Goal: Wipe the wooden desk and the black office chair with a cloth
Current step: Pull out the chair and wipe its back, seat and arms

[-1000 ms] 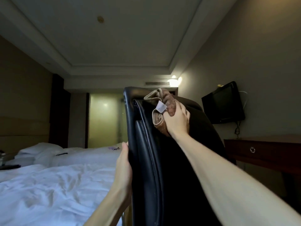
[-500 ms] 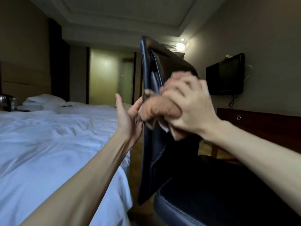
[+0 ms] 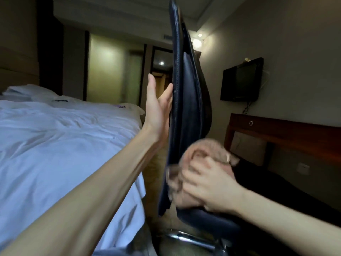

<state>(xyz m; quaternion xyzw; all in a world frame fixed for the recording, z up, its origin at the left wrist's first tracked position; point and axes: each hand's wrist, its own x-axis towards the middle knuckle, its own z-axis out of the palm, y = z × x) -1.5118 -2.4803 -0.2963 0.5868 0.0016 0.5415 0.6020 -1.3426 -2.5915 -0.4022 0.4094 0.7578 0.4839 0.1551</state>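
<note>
Head view: our left hand lies open against the edge of the chair; our right hand grips the cloth low on its backrest, just above the seat.

Motion blur smears the right hand and the cloth — their outlines run together. The chair back is cut off at the top edge — the wooden desk at the right.

Left arm stretched forward; left hand upright, fingers straight, thumb up, palm flat against chair back edge. Right forearm enters from lower right; right hand motion-blurred, fingers curled round cloth.
</note>
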